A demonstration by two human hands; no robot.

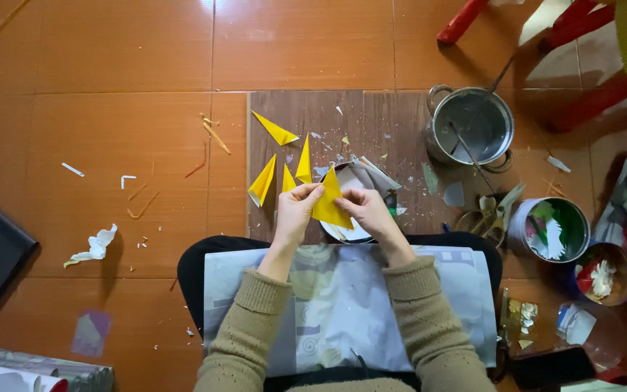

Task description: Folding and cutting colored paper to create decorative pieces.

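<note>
A folded yellow paper triangle is pinched between my left hand and my right hand, just above my lap. My left fingers grip its left edge and my right fingers hold its right edge. Several finished yellow folded triangles lie on a brown wooden board on the floor just beyond my hands. A small stack of paper sheets lies on the board under and behind the held piece. Both forearms wear olive knit sleeves.
A metal pot with sticks stands at the board's right. Scissors, a round tin of scraps and a bowl sit to the right. Red stool legs are at top right. Paper scraps litter the tiled floor on the left.
</note>
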